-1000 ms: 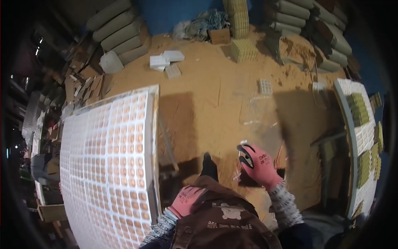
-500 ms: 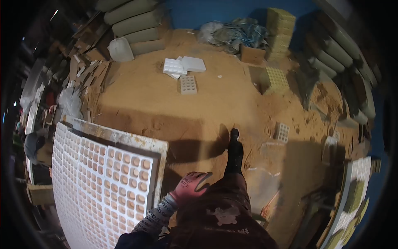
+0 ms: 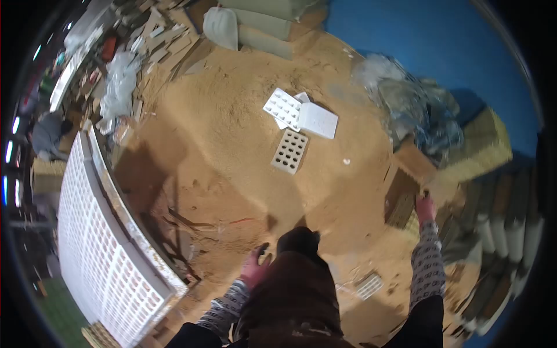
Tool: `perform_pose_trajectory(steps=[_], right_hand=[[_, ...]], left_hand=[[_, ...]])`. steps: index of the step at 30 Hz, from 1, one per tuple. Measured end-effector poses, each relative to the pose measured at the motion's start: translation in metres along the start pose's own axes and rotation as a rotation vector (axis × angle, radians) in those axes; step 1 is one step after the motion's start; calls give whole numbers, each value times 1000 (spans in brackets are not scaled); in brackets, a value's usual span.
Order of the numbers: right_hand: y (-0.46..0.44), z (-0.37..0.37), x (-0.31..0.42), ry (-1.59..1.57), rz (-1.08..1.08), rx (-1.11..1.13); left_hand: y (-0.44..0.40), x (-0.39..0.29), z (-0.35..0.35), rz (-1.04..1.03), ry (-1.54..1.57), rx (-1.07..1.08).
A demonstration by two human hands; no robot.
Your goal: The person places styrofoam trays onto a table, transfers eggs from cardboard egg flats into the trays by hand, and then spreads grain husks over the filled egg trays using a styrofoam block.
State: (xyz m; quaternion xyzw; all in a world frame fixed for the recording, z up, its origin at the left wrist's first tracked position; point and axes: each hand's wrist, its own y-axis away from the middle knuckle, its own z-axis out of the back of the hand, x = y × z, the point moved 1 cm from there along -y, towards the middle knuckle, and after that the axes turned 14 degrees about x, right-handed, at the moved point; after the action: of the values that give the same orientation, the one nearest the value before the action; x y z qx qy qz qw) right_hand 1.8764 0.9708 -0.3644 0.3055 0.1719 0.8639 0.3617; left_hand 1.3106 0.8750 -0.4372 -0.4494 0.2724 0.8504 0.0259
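My left hand [image 3: 255,268], in a pinkish glove with dark fingertips, hangs beside my left thigh, its fingers apart and nothing in it. Stretched out to the right, my right hand [image 3: 425,207] is also gloved; its fingers look loosely apart and I see nothing in them. In the view it overlaps the area by a brown cardboard box [image 3: 415,161] and a yellowish tray stack [image 3: 401,211]; whether it touches either I cannot tell. Ahead on the sandy floor lie white foam trays [image 3: 318,120] and a grey tray with round holes [image 3: 290,152].
A large panel of white cell trays [image 3: 107,249] stands on the left in a rusty-edged frame. Crumpled plastic sheeting [image 3: 418,110] and a yellow stack [image 3: 481,145] lie by the blue wall [image 3: 429,40]. Grey sacks [image 3: 510,226] are piled right. Another small tray [image 3: 369,286] lies near right.
My view has turned to the right and the floor trays appear nearer. My right arm has come into view, stretched out. The left hand stays by my thigh.
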Motion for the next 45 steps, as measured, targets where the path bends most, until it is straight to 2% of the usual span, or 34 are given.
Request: perform_pose_trajectory(steps=[1, 2, 4, 5, 6, 9, 10, 11, 12, 13, 14, 15, 16, 17, 18, 19, 21, 22, 24, 25, 26, 27, 29, 31, 34, 35, 36, 37, 38, 39, 41, 42, 43, 45], right_hand=[[-36, 17, 71, -342, 73, 207], [-104, 23, 96, -26, 275, -8], [-147, 12, 206, 342, 218, -165], [-167, -7, 249, 460, 181, -55], [-190, -29, 286, 573, 144, 47], [-294, -147, 338, 543, 368, 59], [-328, -188, 359, 510, 429, 115], [-362, -223, 375, 524, 438, 188], [-389, -260, 378, 530, 405, 281], [-405, -282, 397, 561, 252, 400], [-432, -313, 401, 594, 280, 400], [-454, -344, 399, 632, 309, 401], [-471, -366, 394, 683, 375, 368], [-489, -387, 391, 731, 446, 335], [-513, -409, 390, 769, 526, 289], [-532, -420, 391, 820, 481, 361], [-563, -433, 390, 931, 386, 514], [-577, -434, 390, 925, 344, 663], [-588, -422, 379, 915, 341, 760], [-587, -408, 375, 906, 342, 803], [-590, -379, 365, 689, 422, 853], [-592, -342, 353, 471, 497, 896], [-579, -269, 346, 95, 373, 996], [-556, -206, 343, -28, 444, 984], [-526, -164, 354, 267, 815, 951], [-513, -175, 341, 97, 684, 1047], [-500, -186, 328, -77, 544, 1118], [-492, -205, 331, 3, 664, 1202], [-485, -224, 334, 70, 789, 1280], [-479, -243, 343, -22, 805, 1441], [-511, -275, 336, 208, 844, 1487], [-541, -296, 322, 154, 741, 1396], [-554, -315, 352, 92, 480, 1242], [-630, -381, 366, 158, 617, 865]], left_hand=[[-19, -15, 5, 107, 48, -32], [-48, 2, -4, 136, 193, -83], [-111, 28, -26, 246, 383, -196], [-146, 33, -32, 325, 433, -256], [-189, 43, -42, 357, 587, -305], [-335, 42, -53, 183, 931, -325], [-387, 48, -55, 321, 855, -282], [-435, 54, -58, 306, 882, -306], [-475, 61, -57, 321, 893, -301], [-512, 44, -43, 393, 988, -278], [-552, 63, -52, 298, 1017, -341], [-590, 105, -68, 321, 999, -323], [-620, 115, -67, 317, 1111, -328], [-651, 145, -69, 384, 1038, -309], [-675, 108, -41, 498, 1143, -351], [-706, 134, -56, 406, 1194, -485], [-755, 164, -71, 436, 1156, -513], [-773, 154, -66, 467, 1167, -523], [-802, 178, -77, 474, 1137, -527], [-814, 211, -94, 447, 1095, -520], [-819, 228, -106, 376, 975, -544], [-813, 225, -107, 483, 820, -546], [-784, 188, -90, 688, 506, -542], [-737, 142, -63, 824, 381, -605], [-660, 144, -66, 940, 177, -387], [-640, 155, -81, 953, 89, -326], [-622, 177, -105, 951, 323, -302], [-611, 191, -127, 933, 555, -277], [-604, 203, -150, 772, 711, -404], [-597, 215, -173, 596, 871, -509], [-595, 190, -165, 116, 2046, -661], [-598, 191, -164, 84, 2109, -686], [-596, 195, -164, 118, 2028, -703], [-597, 201, -166, 189, 1871, -717]])
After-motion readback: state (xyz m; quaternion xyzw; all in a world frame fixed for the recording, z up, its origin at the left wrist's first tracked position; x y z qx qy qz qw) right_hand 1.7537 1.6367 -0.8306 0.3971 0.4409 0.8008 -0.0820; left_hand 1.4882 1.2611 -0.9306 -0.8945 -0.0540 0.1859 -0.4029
